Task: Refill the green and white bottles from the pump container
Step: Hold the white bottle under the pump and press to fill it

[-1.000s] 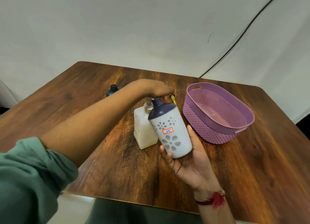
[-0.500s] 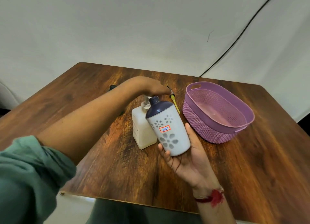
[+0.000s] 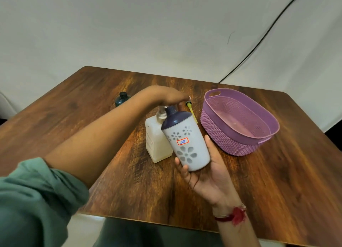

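While our right hand (image 3: 205, 171) is cradling the smooth, flower-patterned white bottle (image 3: 186, 141), tilted against the squarish pump container (image 3: 156, 141) mid-desk (image 3: 277, 182), our left hand (image 3: 166, 96) is pressing down on the pump; the perforated purple basket (image 3: 238, 121) is sitting just right.

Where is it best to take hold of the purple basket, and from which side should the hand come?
Probably at the purple basket far-end handle slot, hand coming from above: the slot pierces the rim, and the woven walls flare outward, so gripping the sides seems less secure.
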